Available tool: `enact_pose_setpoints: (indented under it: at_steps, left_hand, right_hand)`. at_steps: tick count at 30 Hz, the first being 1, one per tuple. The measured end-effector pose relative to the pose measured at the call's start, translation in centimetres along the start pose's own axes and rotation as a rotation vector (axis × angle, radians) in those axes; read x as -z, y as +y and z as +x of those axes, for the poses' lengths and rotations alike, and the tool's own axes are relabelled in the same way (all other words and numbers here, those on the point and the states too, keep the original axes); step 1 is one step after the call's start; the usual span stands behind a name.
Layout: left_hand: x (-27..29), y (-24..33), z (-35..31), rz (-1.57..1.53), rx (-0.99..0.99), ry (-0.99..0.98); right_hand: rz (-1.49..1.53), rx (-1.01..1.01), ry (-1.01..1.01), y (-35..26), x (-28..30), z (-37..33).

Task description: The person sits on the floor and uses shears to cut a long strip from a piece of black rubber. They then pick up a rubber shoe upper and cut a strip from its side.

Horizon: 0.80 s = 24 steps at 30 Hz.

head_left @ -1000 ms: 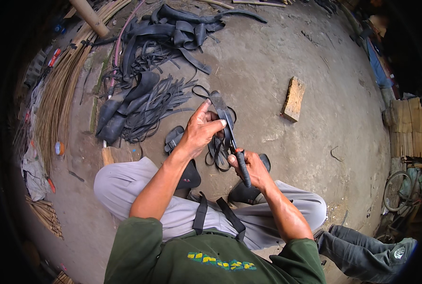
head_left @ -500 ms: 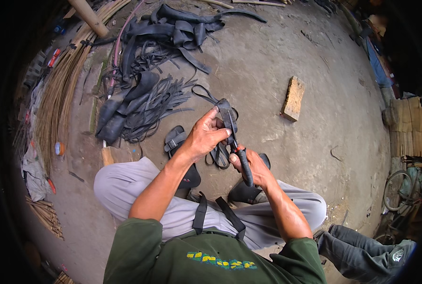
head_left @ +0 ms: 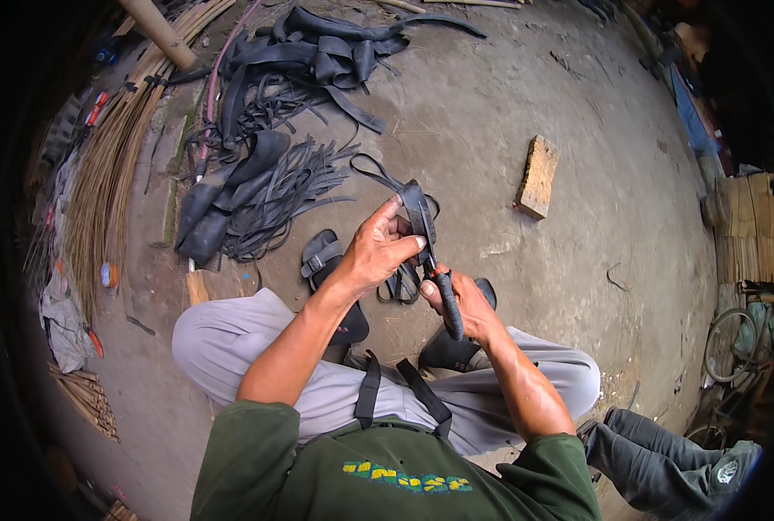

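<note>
My left hand is closed on a black rubber strip, thumb pressed on its near part. A thin loop of the strip trails to the upper left, and more loops hang below, between my hands. My right hand grips scissors with dark wrapped handles and a bit of red near the pivot. Their blades point away from me and lie along the strip; whether the blades are parted is hard to make out. Both hands are above the ground between my bent legs, over my black sandals.
A heap of cut rubber strips lies to the left, with wider rubber sheets beyond. A wooden block rests on the ground at right. Long thin sticks line the far left. Another person's trousered legs show at lower right.
</note>
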<state>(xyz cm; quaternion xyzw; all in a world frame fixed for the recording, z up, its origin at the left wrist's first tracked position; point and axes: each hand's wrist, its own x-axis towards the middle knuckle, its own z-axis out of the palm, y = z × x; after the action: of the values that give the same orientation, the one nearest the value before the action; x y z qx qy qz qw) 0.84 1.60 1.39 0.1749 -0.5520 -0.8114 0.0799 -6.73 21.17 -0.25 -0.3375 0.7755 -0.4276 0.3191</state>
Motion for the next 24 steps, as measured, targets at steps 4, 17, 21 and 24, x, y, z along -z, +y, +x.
enact_pose_setpoints:
  at_steps: [4,17,21,24]
  left_hand:
    - [0.3,0.1,0.4,-0.072,-0.031,0.031]
    - [0.3,0.1,0.3,-0.054,-0.006,0.016]
    - [1.2,0.5,0.9,-0.150,-0.036,0.002]
    - [1.5,0.7,1.0,-0.147,-0.040,0.030]
  right_hand:
    - [-0.002,-0.172,-0.108,0.0,0.5,-0.2]
    - [-0.031,-0.143,-0.056,-0.1,0.4,-0.1]
    - [-0.025,-0.107,-0.027,-0.5,0.4,-0.2]
    - [-0.013,-0.124,-0.053,-0.8,0.3,-0.3]
